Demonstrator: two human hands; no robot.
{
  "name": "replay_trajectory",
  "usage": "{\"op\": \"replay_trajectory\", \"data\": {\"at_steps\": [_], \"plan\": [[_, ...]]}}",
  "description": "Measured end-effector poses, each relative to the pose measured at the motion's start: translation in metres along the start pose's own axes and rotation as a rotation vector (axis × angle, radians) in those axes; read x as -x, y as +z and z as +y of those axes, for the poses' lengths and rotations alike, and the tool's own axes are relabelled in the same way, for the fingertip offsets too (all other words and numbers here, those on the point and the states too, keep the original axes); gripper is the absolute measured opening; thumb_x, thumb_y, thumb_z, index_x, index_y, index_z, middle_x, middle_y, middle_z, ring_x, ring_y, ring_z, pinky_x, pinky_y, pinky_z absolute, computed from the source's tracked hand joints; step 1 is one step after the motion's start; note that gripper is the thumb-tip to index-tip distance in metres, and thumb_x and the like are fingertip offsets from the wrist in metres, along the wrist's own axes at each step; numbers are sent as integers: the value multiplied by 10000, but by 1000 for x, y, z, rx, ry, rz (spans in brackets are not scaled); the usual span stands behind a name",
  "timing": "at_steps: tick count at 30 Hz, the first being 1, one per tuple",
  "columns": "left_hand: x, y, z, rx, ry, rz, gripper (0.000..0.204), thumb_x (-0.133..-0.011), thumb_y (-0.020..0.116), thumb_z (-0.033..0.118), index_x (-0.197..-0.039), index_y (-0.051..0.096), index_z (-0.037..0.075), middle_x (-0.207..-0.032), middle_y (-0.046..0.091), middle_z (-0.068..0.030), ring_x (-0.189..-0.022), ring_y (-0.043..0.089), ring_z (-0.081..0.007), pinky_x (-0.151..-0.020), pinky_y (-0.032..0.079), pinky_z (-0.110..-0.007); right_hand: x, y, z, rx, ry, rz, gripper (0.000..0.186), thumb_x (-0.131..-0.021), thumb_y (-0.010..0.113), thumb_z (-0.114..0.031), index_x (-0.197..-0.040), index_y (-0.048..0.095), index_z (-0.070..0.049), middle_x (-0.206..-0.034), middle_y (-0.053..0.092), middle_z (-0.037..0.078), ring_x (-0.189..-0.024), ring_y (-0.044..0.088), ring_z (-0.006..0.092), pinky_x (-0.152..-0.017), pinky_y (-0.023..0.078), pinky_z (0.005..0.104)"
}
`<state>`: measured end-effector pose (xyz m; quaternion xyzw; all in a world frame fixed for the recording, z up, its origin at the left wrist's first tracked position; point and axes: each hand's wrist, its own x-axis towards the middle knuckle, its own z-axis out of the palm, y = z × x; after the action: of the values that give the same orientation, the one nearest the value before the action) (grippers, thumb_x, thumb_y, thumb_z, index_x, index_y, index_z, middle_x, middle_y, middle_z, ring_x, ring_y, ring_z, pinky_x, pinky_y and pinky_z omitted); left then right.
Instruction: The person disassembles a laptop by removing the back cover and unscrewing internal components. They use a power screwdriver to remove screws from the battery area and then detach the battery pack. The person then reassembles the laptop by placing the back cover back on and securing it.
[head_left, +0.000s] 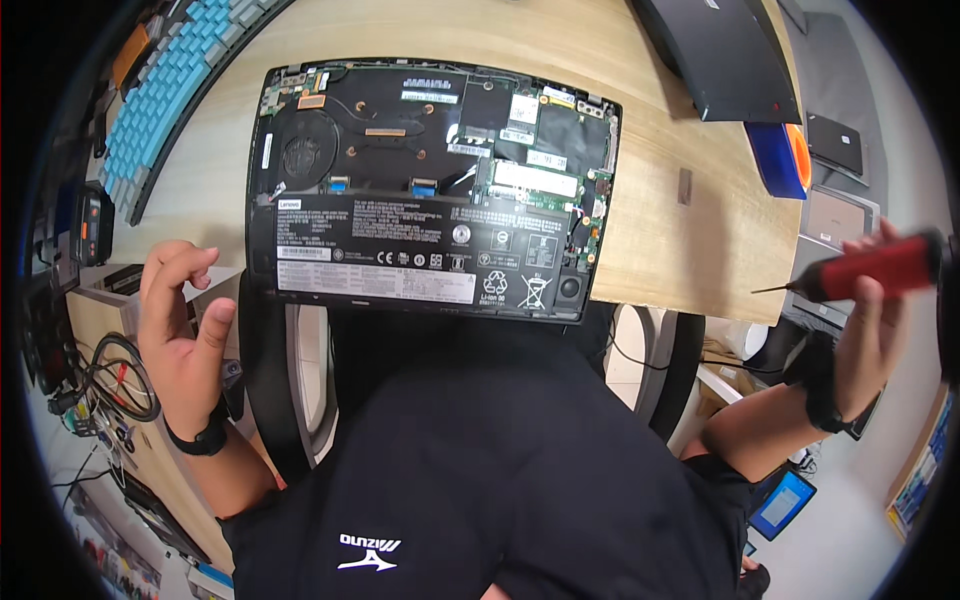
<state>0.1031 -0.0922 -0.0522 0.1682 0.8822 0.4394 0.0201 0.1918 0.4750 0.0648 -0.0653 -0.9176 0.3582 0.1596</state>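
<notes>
Laptop [430, 180], showing in the head view with its bottom cover off: lying at the near edge of the wooden table [650, 240], in the middle of the scene. Exposing a wide black battery [400, 245] along the near side, a round fan [306, 152] toward the far left and strips of green board toward the right.

With the left hand [180, 310]: hovering in the air just left of the laptop's near left corner, apart from it. Curling the fingers loosely, raising the thumb away from them and leaving a wide gap; gripping nothing.

With the right hand [872, 335], well to the right of the laptop: gripping a red-and-black screwdriver [900, 265]. Wrapping the fingers over the far side of the handle and pressing the thumb along the near side. Blurring a little there, so not telling exactly where each fingertip is sitting. Pointing the thin bit [770, 290] left, over the table's near right corner.

Past the laptop, seeing a blue-and-grey keyboard [165, 110] slanting at far left, and a large black object [730, 60] leaning at far right, beside a blue-and-orange one [775, 165].
</notes>
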Motion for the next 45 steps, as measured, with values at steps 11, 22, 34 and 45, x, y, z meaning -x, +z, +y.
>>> {"op": "replay_trajectory", "data": {"at_steps": [11, 22, 34, 45], "plan": [[8, 6, 23, -5, 0, -53, 227, -868, 817, 149, -1011, 702, 14, -865, 596, -60, -765, 534, -174, -736, 432, -301, -9, 78, -62, -786, -234, 628, 606, -1061, 511, -581, -1230, 538, 0, -1058, 567, 135, -831, 585, 242, -740, 523, 373], [28, -15, 3, 345, -71, 26, 279, -907, 803, 189, -788, 594, 47, -729, 529, -6, -662, 451, -124, -620, 344, -276, -24, 114, -69, -1104, -255, 61, 545, -1093, 488, -479, -1363, 496, -6, -1131, 534, 135, -956, 554, 273, -908, 480, 439], [-15, -14, -3, 230, -74, -54, 191, -1020, 650, 176, -976, 669, -9, -895, 669, -64, -828, 612, -181, -784, 486, -301, -62, 180, -127, -1325, -410, -180, 576, -1095, 508, -480, -1415, 480, -2, -1224, 565, 148, -1062, 601, 293, -1005, 498, 462], [-75, 13, -18, 59, 342, -140, 132, -969, 626, 65, -1064, 677, -11, -957, 685, -129, -901, 658, -298, -838, 518, -381, -82, 255, -168, -1230, -533, -539, 676, -1039, 561, -547, -1445, 471, -14, -1250, 581, 163, -1100, 602, 315, -1037, 484, 504]]}}
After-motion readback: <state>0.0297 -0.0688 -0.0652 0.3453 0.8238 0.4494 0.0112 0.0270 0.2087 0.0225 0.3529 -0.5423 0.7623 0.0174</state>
